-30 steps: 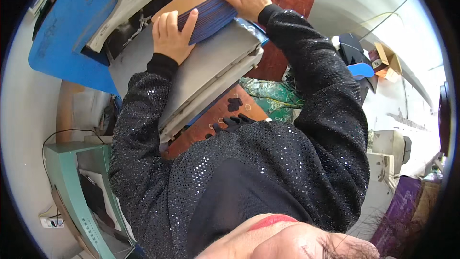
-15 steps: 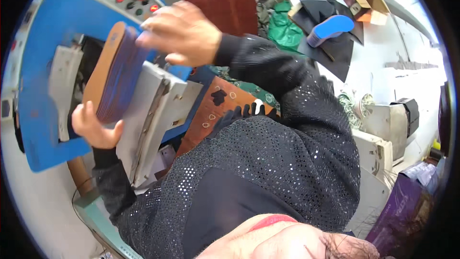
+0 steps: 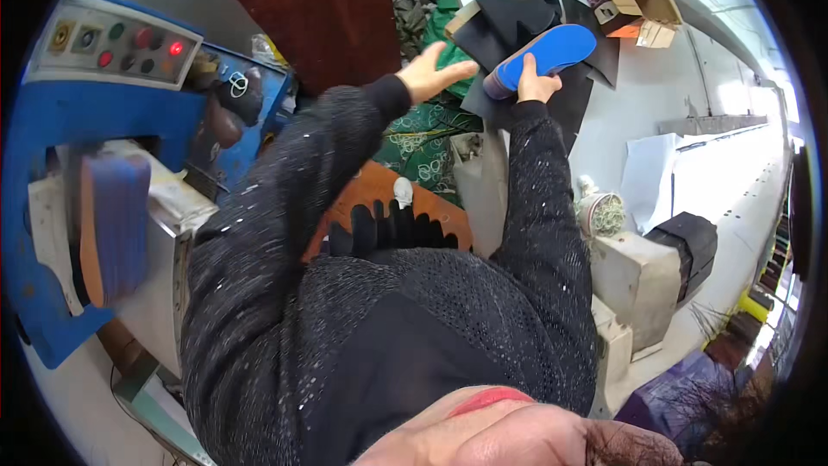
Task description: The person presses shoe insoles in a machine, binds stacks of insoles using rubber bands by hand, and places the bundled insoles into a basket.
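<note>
My right hand point(image 3: 536, 85) grips the near side of a stack of blue shoe insoles point(image 3: 565, 47), with its thumb against the stack. The stack lies on black sheets point(image 3: 576, 112) at the upper right. Left of it, my left hand point(image 3: 435, 76) reaches toward the stack with fingers spread and nothing in it. At the left, a second insole stack point(image 3: 121, 224), blue-purple with a tan outer face, stands on edge in a blue machine point(image 3: 69, 134). Neither hand touches that one.
The machine's control panel point(image 3: 116, 47) has coloured buttons and a lit red lamp. A reddish-brown board point(image 3: 302, 9) leans at the back, beside green sacking point(image 3: 444, 22). An open cardboard box point(image 3: 634, 0) sits at the far right. A tub of pale bands point(image 3: 602, 214) stands nearer.
Both hands have left the insole stack in the machine and moved right. My right hand now holds the other stack; my left hand is extended toward it. The view has swung right.
</note>
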`<state>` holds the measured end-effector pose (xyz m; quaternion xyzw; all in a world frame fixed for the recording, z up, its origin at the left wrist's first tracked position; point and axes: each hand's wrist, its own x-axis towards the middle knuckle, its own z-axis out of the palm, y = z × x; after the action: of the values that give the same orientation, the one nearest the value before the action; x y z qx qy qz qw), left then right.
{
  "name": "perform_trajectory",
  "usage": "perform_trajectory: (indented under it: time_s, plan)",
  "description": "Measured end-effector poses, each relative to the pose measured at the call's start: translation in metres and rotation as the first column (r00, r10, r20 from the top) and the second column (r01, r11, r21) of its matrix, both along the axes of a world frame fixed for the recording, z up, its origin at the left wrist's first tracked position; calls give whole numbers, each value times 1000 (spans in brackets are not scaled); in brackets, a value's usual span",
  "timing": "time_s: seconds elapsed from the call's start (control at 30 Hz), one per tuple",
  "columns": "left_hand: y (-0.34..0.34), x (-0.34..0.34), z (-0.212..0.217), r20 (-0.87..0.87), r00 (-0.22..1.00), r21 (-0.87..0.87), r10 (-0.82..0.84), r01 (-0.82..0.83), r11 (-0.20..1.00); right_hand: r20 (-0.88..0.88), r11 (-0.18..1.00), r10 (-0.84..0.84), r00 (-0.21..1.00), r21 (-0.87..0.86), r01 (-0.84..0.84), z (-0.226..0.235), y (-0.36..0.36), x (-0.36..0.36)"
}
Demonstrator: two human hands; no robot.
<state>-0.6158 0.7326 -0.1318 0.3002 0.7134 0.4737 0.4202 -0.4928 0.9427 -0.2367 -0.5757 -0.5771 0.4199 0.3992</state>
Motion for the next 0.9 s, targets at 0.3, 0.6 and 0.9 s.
perform_trajectory:
  time_s: [0.3, 0.6, 0.9]
  plan:
    - [119, 43, -135, 581, 808, -81, 95, -59, 995, -190, 966, 33, 981, -244, -79, -25, -9, -6]
    - [116, 53, -97, 602, 761, -28, 243, -284, 958, -747, 740, 28, 664, -431, -516, 1, -17, 27]
    - [-9, 115, 0, -107, 955, 8, 277, -278, 961, -929, 689, 79, 361, -211, -693, 87, -126, 75]
